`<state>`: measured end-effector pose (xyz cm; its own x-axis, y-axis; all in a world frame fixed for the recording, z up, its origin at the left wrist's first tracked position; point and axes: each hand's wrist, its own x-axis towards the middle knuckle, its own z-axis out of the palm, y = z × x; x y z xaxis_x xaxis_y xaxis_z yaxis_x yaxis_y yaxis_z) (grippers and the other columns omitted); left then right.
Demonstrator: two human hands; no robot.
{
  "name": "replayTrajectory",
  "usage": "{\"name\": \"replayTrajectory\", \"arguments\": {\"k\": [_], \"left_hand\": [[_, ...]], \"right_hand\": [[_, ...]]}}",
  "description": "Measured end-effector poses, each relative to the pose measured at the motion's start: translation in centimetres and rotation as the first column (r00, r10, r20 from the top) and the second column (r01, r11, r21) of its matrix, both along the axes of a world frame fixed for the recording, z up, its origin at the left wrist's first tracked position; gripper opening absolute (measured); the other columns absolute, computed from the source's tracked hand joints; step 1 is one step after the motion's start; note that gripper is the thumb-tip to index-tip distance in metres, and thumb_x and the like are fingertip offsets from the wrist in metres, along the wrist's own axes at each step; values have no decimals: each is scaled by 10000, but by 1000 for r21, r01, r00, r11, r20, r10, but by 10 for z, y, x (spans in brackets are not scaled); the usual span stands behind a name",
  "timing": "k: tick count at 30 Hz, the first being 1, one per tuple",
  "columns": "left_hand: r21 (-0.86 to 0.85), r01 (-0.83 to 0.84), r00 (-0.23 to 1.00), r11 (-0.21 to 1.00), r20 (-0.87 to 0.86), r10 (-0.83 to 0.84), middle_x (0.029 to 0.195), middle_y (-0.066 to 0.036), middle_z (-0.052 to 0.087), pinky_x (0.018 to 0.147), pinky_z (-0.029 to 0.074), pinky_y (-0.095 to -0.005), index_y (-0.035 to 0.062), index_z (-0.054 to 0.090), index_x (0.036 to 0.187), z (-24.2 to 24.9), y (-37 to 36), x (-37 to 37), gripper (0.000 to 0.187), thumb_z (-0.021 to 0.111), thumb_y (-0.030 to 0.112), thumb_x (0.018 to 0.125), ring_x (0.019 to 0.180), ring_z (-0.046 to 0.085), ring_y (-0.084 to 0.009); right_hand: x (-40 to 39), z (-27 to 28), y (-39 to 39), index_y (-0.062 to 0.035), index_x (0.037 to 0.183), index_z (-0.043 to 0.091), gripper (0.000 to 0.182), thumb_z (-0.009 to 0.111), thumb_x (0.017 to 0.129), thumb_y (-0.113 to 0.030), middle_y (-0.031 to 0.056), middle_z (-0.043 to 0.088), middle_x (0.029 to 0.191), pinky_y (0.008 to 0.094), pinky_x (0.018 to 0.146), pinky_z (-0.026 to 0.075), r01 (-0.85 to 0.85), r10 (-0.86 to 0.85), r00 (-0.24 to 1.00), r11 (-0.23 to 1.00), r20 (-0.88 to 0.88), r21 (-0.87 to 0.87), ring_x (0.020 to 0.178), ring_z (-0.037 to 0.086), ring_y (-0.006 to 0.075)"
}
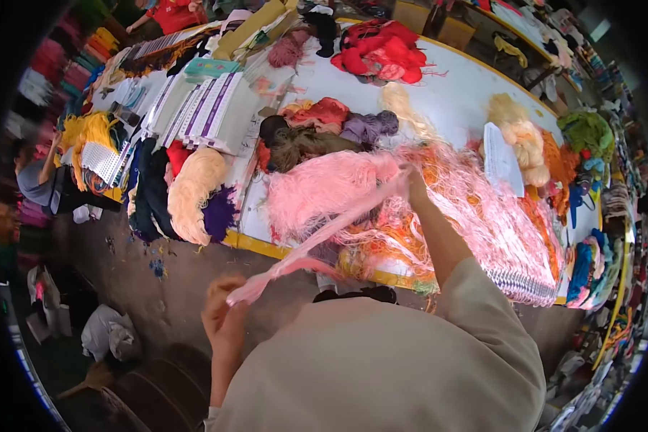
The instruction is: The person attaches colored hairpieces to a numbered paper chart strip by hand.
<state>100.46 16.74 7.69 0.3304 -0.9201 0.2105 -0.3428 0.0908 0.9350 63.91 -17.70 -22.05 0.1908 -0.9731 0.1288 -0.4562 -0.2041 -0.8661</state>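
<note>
Seemingly, yarn (327, 229) spans left grip (222, 311) to right grip (413, 186).

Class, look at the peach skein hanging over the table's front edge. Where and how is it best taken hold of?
Grip the peach skein probably around its lower end, from the front: it droops past the table edge, seemingly reachable from below, while dark blue yarn and purple yarn flank it. The left hand would first release its pink strand.
</note>
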Motion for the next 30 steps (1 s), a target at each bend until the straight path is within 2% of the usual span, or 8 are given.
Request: {"name": "replayTrajectory", "arguments": {"k": [1,3,9,12,16,20,23,30], "left_hand": [[-9,-38,951,999,-308,34,1088,-130,599,969,400,-402,52,637,972,-12,10,7,150,614,69,825,1035,557,-272],[-117,-135,747,984,-665,24,1111,-124,600,999,398,-414,31,621,1030,-20,26,29,200,559,177,909,1085,552,-272],[-269,-379,717,885,-690,98,1020,-79,580,935,445,-425,36,556,1086,41,33,76,287,471,290,984,987,582,-259],[-56,-400,802,915,-504,320,985,-97,602,811,478,-338,24,572,1039,20,30,81,207,528,215,970,869,576,-189],[82,-329,776,941,-544,319,933,-92,618,764,466,-310,-6,612,1018,-15,-12,43,144,559,110,952,846,572,-161],[293,-24,809,956,-556,190,996,-44,607,855,450,-300,-8,601,1183,-16,-62,18,280,598,114,932,927,564,-147],[71,349,850,935,-445,-283,1172,-39,571,994,395,-309,5,466,1350,-24,-108,-13,542,683,126,868,1148,508,-150],[4,383,860,924,-368,-354,1139,-92,627,887,481,-323,-40,604,1154,-19,-126,-84,287,582,102,906,1023,595,-172]], "right_hand": [[13,10,-17,-83,1265,507,460,629,851,-243,106,613,1026,375,725,471,-17,-77,969,927,236,374,886,581,231],[48,42,-37,-83,1282,492,540,683,829,-307,100,607,1025,387,699,471,100,-246,947,835,206,541,883,578,224],[90,56,-39,-96,1246,487,630,796,717,-248,71,568,1021,383,710,478,124,-355,926,600,125,790,862,560,181],[88,33,-40,-50,1225,487,668,800,650,-186,114,563,1056,351,705,473,185,-267,936,928,230,324,826,560,206],[95,100,8,-48,1106,520,529,764,642,-111,108,523,982,344,744,443,91,-79,996,912,47,-400,857,518,236],[107,182,87,-94,975,561,390,771,646,-96,141,523,977,367,734,441,-223,176,974,850,-143,-478,864,511,283],[118,192,138,-196,988,647,382,780,631,-226,41,551,903,422,743,399,-485,485,864,727,-136,-486,861,505,293],[86,274,211,-93,1129,587,441,761,757,-253,156,539,1123,436,887,434,-401,410,907,766,-98,-502,997,532,340]]}}
